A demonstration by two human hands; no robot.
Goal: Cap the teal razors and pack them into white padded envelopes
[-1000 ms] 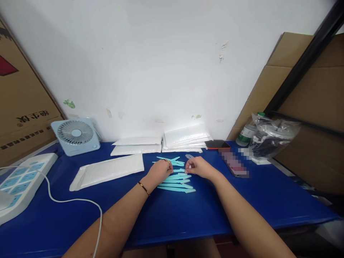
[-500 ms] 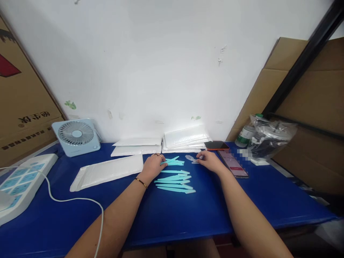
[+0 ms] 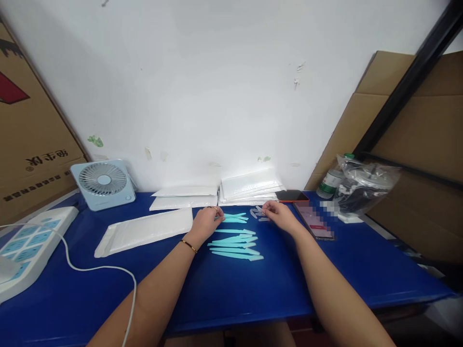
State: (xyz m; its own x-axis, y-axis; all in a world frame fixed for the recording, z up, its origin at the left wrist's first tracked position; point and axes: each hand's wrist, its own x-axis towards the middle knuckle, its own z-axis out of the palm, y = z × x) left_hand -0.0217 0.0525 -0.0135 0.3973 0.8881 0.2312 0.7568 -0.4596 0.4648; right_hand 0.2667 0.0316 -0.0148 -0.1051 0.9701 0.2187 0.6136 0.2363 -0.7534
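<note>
Blue counter point(image 3: 253, 299) fills the foreground, with a pale cable point(image 3: 135, 279) lying over the left forearm; a tug by that arm could drag the cable. Just ahead, slim turquoise pieces point(image 3: 233, 244) lie side by side in a loose row, their pale-tipped ends to the right; a low wrist or sleeve could knock them askew. Beyond them, the left hand point(image 3: 207, 222) has its fingertips bunched at the left end of a crossed turquoise pile point(image 3: 236, 219); whether it grips one, I cannot tell. Because those pieces overlap, lifting one could pull others along. The right hand point(image 3: 278, 215) is narrowed to a pinch at some small clear pieces point(image 3: 256, 214); whether one is held cannot be told. Being thin and see-through, they could be picked up doubled or slip. A lit phone point(image 3: 314, 221) lies to its right, near enough to be nudged. Farther back, white envelopes point(image 3: 249, 185) rest by the wall.
</note>
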